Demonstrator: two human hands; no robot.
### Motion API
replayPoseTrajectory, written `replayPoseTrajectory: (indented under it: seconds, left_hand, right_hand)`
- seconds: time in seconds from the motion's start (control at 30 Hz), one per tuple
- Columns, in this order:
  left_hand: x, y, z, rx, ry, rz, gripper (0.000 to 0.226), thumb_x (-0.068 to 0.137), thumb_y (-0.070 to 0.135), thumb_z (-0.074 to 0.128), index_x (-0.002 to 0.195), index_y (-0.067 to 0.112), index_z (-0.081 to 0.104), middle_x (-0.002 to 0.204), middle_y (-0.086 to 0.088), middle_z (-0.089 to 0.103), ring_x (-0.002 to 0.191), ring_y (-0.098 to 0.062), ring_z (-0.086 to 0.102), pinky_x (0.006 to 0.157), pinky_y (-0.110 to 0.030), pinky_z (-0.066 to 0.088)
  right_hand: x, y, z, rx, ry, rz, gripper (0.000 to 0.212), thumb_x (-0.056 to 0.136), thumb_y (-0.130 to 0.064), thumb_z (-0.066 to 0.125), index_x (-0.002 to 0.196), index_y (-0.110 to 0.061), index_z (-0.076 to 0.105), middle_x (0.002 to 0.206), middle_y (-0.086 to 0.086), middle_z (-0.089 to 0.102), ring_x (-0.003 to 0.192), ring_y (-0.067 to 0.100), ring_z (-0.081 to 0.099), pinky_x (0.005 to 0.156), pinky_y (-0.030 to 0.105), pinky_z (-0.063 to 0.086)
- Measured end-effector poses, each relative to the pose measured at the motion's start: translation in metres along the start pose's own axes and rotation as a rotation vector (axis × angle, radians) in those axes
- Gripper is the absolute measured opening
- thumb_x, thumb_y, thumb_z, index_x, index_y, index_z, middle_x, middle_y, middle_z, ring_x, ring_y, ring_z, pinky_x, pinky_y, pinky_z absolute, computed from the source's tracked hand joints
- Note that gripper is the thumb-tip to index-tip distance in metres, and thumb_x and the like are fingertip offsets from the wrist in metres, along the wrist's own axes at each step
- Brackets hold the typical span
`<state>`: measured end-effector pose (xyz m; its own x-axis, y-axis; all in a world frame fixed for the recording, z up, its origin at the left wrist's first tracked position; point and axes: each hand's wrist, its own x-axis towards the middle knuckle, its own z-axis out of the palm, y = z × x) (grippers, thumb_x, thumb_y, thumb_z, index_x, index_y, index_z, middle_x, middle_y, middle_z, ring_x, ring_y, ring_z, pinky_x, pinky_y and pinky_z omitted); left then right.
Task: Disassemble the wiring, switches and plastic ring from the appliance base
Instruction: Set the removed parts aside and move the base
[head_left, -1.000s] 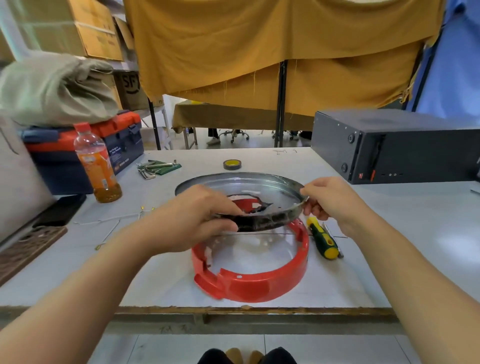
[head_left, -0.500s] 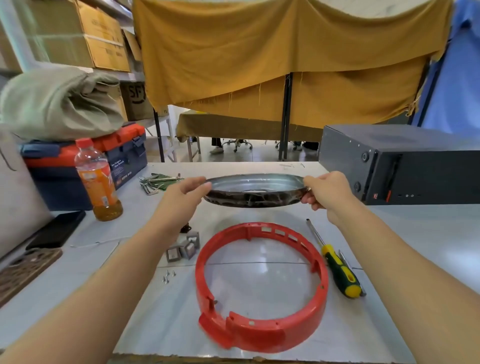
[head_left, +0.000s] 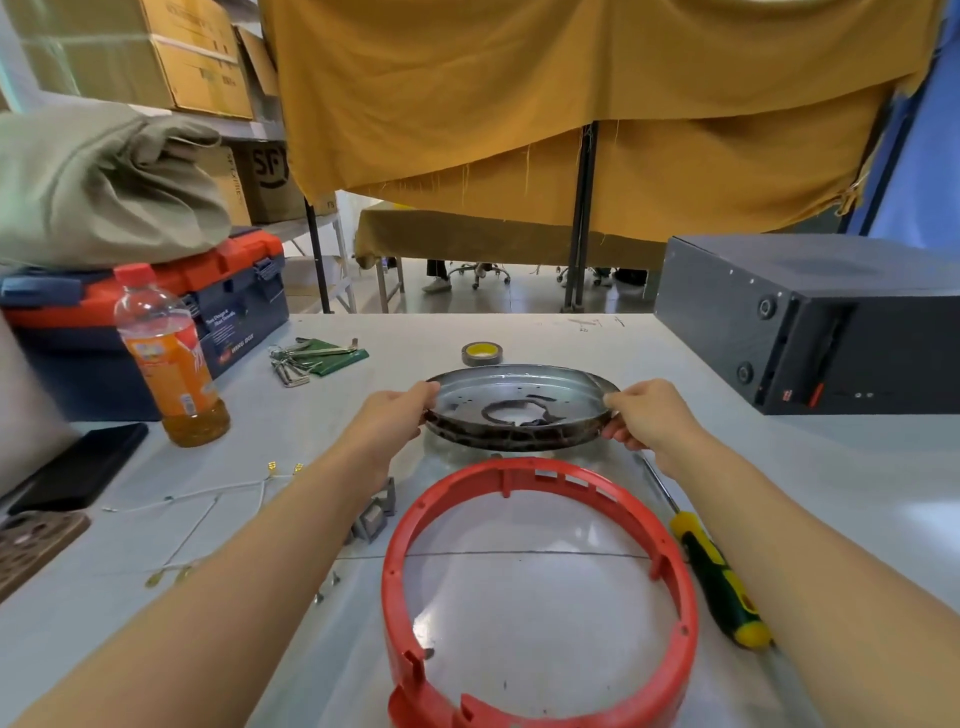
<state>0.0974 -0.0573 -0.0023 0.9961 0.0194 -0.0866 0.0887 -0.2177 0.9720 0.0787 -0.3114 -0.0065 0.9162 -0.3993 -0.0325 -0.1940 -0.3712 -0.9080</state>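
1. white bench under a mustard curtain; red plastic ring lies flat on it at the near edge, already free.
2. metal base plate is held above the bench beyond the ring, left hand and right hand each gripping an opposite rim.
3. plate is best kept level and set down clear of the ring, the screwdriver and the loose wires.
4. rim edges look thin; a firm grip without sliding is advised.

my table bore a red ring, screwdriver, wires, tape roll, bottle, toolbox and black box.
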Motion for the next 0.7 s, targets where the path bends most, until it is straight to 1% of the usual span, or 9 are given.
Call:
replayPoseTrajectory:
  seconds: [0.13,0.2,0.33,0.47,0.53,0.6,0.63,0.67,0.7]
  left_hand:
    - [0.008,-0.007,0.002,0.007,-0.004,-0.029,0.027,0.089,0.041,0.056,0.081,0.015,0.062,0.108,-0.005,0.064,0.108,-0.023,0.058,0.106,-0.042,0.04]
    - [0.01,-0.01,0.003,0.019,-0.007,-0.035,0.031,0.088,0.043,0.057,0.086,0.013,0.063,0.112,-0.007,0.063,0.109,-0.023,0.057,0.106,-0.042,0.039]
    - [0.013,-0.015,0.006,0.102,-0.016,-0.06,0.052,0.088,0.049,0.055,0.115,0.005,0.061,0.122,-0.009,0.059,0.113,-0.025,0.055,0.103,-0.04,0.041]
    - [0.014,-0.018,0.009,0.204,-0.043,-0.082,0.048,0.089,0.052,0.052,0.105,0.007,0.059,0.111,-0.006,0.06,0.101,-0.022,0.058,0.082,-0.032,0.041]
    - [0.015,-0.017,0.01,0.258,-0.043,-0.091,0.049,0.09,0.053,0.05,0.107,0.008,0.058,0.11,-0.005,0.058,0.102,-0.023,0.057,0.082,-0.032,0.037]
    - [0.013,-0.014,0.012,0.325,-0.051,-0.08,0.043,0.091,0.053,0.049,0.091,0.011,0.057,0.096,-0.001,0.056,0.087,-0.017,0.056,0.081,-0.031,0.035]
    - [0.011,-0.013,0.013,0.354,-0.057,-0.078,0.04,0.092,0.053,0.048,0.081,0.014,0.055,0.088,0.002,0.052,0.077,-0.012,0.051,0.08,-0.031,0.034]
    - [0.007,-0.01,0.013,0.381,-0.072,-0.071,0.038,0.092,0.052,0.049,0.08,0.016,0.054,0.087,0.003,0.049,0.075,-0.01,0.049,0.081,-0.031,0.033]
    - [0.004,-0.008,0.012,0.405,-0.099,-0.063,0.038,0.092,0.051,0.049,0.088,0.014,0.057,0.094,0.002,0.048,0.081,-0.012,0.052,0.082,-0.031,0.033]
  right_hand:
    - [0.004,0.003,0.003,-0.06,-0.061,0.001,0.015,0.095,-0.01,0.05,0.086,-0.001,0.058,0.064,0.013,0.06,0.052,0.018,0.052,0.048,0.025,0.04]
    - [0.006,0.004,0.005,-0.091,-0.079,-0.005,0.017,0.095,-0.009,0.049,0.082,-0.003,0.057,0.065,0.013,0.061,0.054,0.019,0.054,0.049,0.025,0.041]
    - [0.008,0.008,0.009,-0.225,-0.067,-0.03,0.024,0.093,-0.008,0.048,0.07,-0.005,0.054,0.08,0.023,0.068,0.072,0.031,0.064,0.056,0.03,0.045]
    - [0.007,0.013,0.013,-0.359,-0.056,-0.061,0.027,0.091,-0.011,0.055,0.066,-0.01,0.045,0.091,0.023,0.066,0.089,0.037,0.066,0.062,0.031,0.045]
    - [0.005,0.013,0.014,-0.393,-0.055,-0.07,0.029,0.09,-0.012,0.057,0.066,-0.01,0.042,0.094,0.023,0.065,0.09,0.037,0.065,0.066,0.032,0.047]
    - [0.003,0.012,0.014,-0.415,-0.058,-0.074,0.022,0.09,-0.013,0.056,0.072,-0.006,0.047,0.095,0.024,0.065,0.088,0.036,0.065,0.072,0.036,0.051]
    - [0.003,0.012,0.015,-0.434,-0.06,-0.08,0.019,0.091,-0.014,0.056,0.076,-0.004,0.05,0.094,0.024,0.065,0.085,0.034,0.063,0.07,0.034,0.051]
    - [0.001,0.011,0.014,-0.459,-0.071,-0.086,0.019,0.091,-0.016,0.055,0.078,-0.004,0.05,0.093,0.024,0.064,0.081,0.031,0.06,0.064,0.032,0.046]
    - [0.001,0.012,0.013,-0.482,-0.087,-0.094,0.022,0.092,-0.018,0.054,0.076,-0.004,0.049,0.092,0.025,0.065,0.078,0.029,0.058,0.058,0.03,0.04]
